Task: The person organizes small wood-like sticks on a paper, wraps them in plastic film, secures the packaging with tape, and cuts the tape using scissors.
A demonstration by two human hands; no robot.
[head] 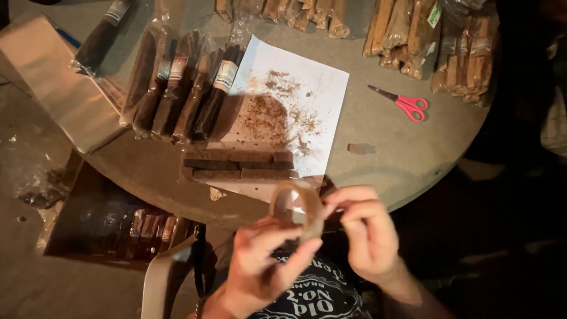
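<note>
Gripping a tan, translucent roll of adhesive tape (pixel 297 208) upright between them, the left hand (pixel 266 263) pinches its lower rim while the right hand (pixel 364 227), at three o'clock, picks its edge, dark brown bars (pixel 236 164) lying crosswise at twelve o'clock.

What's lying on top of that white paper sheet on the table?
On the white paper sheet lie scattered brown crumbs and, at its near edge, stacked dark brown sticks. One wrapped bundle overlaps its left corner. The paper under them is hidden.
</note>
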